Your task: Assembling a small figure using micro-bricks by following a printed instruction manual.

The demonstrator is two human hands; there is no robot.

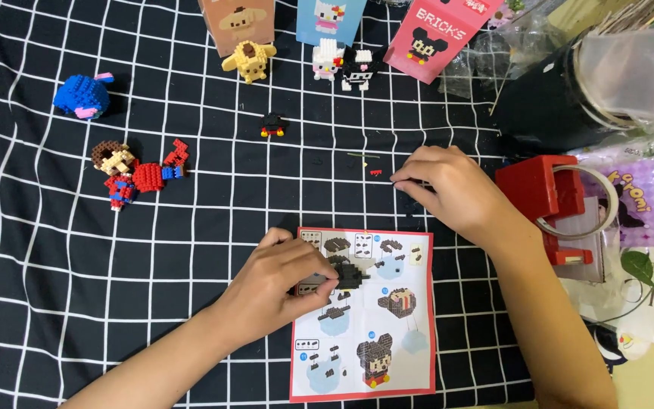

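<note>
Holding a partly built black brick assembly (348, 276) pinched in left hand (285, 284) over the instruction sheet (365, 363); closing right hand (448, 189) fingertips on a small dark brick (401, 182) on the grid cloth (191, 250). Likely needing careful alignment before pressing on.

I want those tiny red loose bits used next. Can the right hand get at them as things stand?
Probably yes. The right hand rests on the cloth just beside the small red pieces, fingertips pinching something dark and pointing that way, with nothing lying between. It may need to free those fingertips first.
</note>
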